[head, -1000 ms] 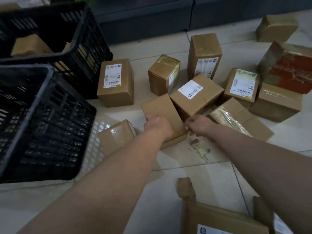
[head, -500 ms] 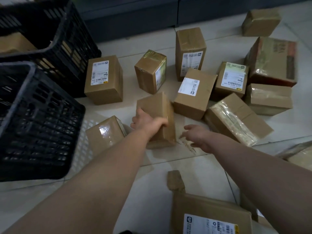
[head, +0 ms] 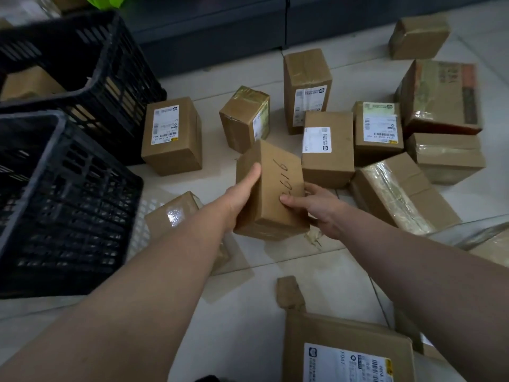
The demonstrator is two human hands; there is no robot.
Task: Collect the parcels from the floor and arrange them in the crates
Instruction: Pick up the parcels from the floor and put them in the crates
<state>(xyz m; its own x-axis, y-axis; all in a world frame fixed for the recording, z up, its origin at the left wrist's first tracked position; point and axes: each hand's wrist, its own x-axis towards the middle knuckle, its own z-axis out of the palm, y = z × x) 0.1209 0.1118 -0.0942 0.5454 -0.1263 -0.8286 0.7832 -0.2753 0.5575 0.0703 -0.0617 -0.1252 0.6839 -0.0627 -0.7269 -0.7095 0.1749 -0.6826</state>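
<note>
Plain brown parcel [head: 271, 188] with handwritten digits, tilted above the tiled floor [head: 242, 307], left hand [head: 240, 197] gripping its left edge, right hand [head: 316, 209] pinching its right side, labelled parcels [head: 172, 135] scattered around, black crates [head: 66, 188] at left

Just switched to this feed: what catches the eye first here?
The plain box with handwritten digits sits at centre, gripped by the left hand and right hand. Behind it and to its right, labelled parcels lie scattered over the tile floor. At the left stand the near crate and the far crate, which holds a brown box.
</note>
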